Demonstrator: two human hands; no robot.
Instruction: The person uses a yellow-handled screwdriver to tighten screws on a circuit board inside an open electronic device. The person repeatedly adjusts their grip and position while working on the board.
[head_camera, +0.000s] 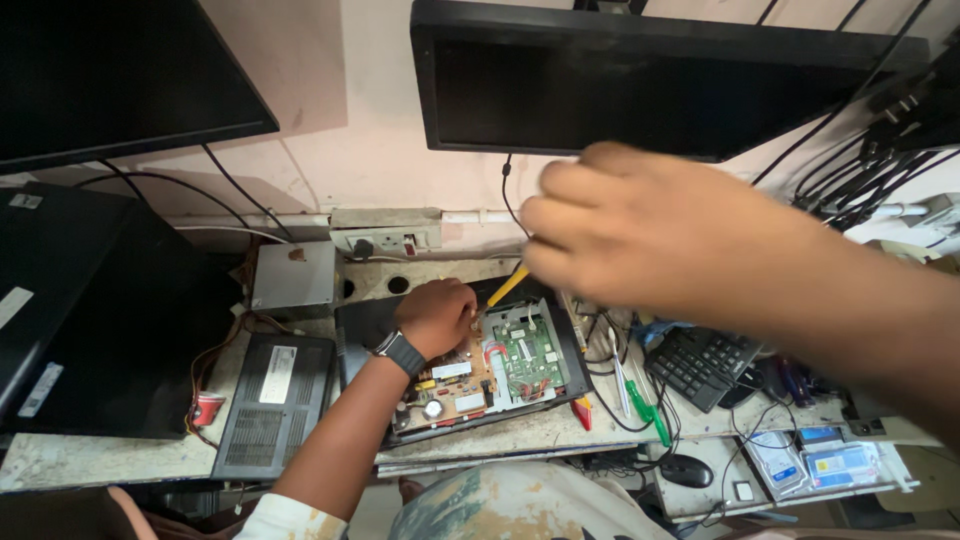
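- Down on the table (120, 455), the left hand (438, 316) lies curled and knuckles-up on the near-left part of an opened black device case (572, 352), fingers tucked; whether it pinches anything underneath cannot be told.
- Nearer the camera, the right hand (640, 232) is raised and blurred, fingers closed narrowly around the yellow handle of a screwdriver (508, 286), whose tip points down toward the far edge of the case.
- Inside the case sit a tan power board (452, 382) under the left wrist and a green circuit board (530, 352) just to its right.
- Risk, as a judgement: the raised hand hides much of the boards from view, so the tip could land off its mark and scratch a board or skid onto components.
- Likewise, the left hand resting straight on the tan board could press on its capacitors or touch bare solder if any charge remains.
- Loose cables (600, 340) run just right of the case; a sleeve or tool could snag them.
- Farther right lie a black keyboard (700, 362), a green-handled tool (648, 408) and a mouse (686, 470), near enough to be knocked off the table edge.
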